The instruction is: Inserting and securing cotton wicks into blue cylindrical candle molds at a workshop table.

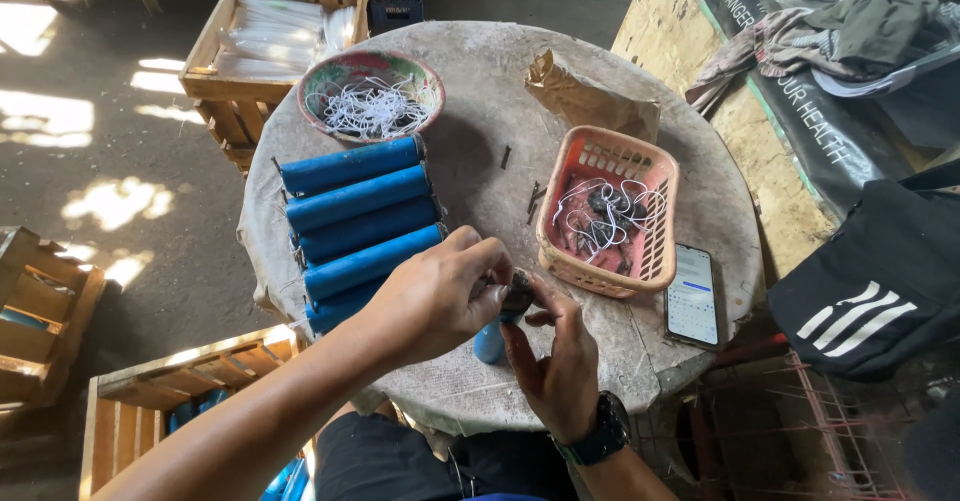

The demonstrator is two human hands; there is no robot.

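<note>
— Item one: the blue tube (489, 342), standing on end at the near edge of the round desk (480, 71), just this side of the pink basket (655, 223). What have the hands got?

— Left hand (432, 299): clenched over the tube's top, fingertips pinching a small dark cap piece (517, 292). Right hand (560, 373): rising from below, thumb and forefinger closed on the same piece. Whether the cap is seated yet, I cannot tell; the fingers hide the joint.

— Item two?

— Stack of blue tubes (355, 226), lying side by side, left of the basket, touching one another. Item three: patterned bowl (371, 94) of white wire loops, beyond the basket and to its left. Item four: the basket itself, holding dark caps tangled with white wire. Item five: phone (693, 295), flat, just beside the basket's near corner.

— Handling note?

— My judgement: keep the tube square on the desk, one hand steadying, the other pressing the piece straight down, not tilted. The tube stands close to the edge, so a sideways push could tip it off.
</note>
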